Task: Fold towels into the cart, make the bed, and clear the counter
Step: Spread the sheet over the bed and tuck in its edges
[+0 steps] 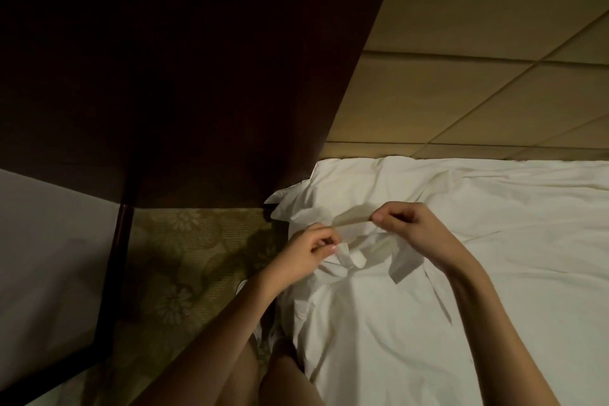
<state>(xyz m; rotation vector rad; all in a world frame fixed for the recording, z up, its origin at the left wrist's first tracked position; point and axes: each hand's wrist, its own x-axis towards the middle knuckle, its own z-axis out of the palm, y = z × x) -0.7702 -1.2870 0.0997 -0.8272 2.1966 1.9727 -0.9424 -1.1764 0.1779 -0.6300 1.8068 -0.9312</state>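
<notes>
White bed sheet (461, 241): L hand (306, 254) & R hand (405, 224) both raised, pinching its fabric ties.

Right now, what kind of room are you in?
Probably a hotel bedroom. There is a bed with white sheets, a padded tan headboard behind it, and flowery patterned carpet beside the bed. Both hands are pinching the sheet's edge, making the bed.
</notes>
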